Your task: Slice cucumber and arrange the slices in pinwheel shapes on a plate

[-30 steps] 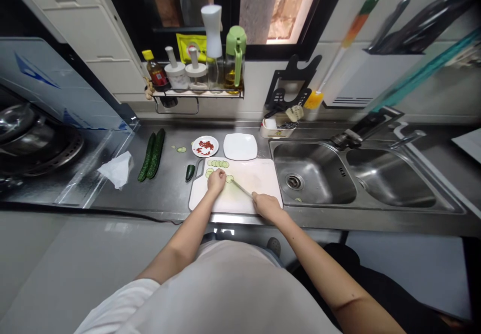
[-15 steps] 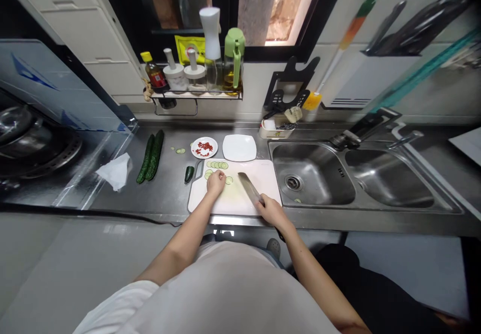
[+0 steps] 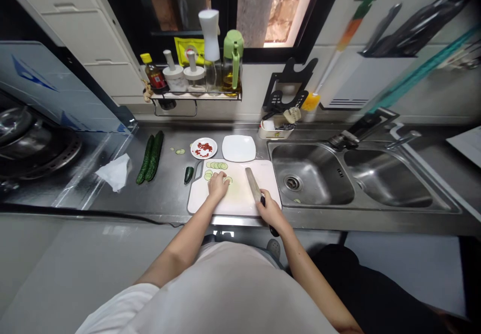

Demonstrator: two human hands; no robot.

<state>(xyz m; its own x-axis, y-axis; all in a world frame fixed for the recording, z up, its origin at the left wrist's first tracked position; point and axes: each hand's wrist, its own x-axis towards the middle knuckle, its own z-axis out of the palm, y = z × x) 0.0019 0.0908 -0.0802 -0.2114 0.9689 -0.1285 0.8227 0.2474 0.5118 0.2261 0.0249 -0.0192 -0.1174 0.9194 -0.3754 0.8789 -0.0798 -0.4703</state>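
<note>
Slices cut: short overlapping row of cucumber slices (image 3: 217,165) at back left of the cutting board (image 3: 263,176), below its back edge; a few more just in front, partly behind the left hand (image 3: 218,186).
Uncut: two whole cucumbers (image 3: 154,156) on the desk (image 3: 165,196), well left of the board; short dark-skinned piece (image 3: 189,175) just off the board's left edge. By that count, slicing looks early.
Left hand: on the board left of centre, fingers bent and slightly parted at a single slice (image 3: 229,180); cannot tell whether pinched or only touched.
Right hand (image 3: 271,211): fingers wrapped firmly around the handle of the knife (image 3: 252,181), over the board's front right corner.
Blade: right of centre, well apart from the left hand, tip towards the back edge; cannot tell whether it touches the board.
Plates: round plate (image 3: 194,148) with red pieces (image 3: 204,149) and bare square plate (image 3: 239,147), both just behind the board's back edge.
Room: bare board between left hand and blade, and from blade to right edge.
Edges: board's front edge close to the desk's front edge, handle end reaching past it; sink (image 3: 323,161) just beyond the right edge.
</note>
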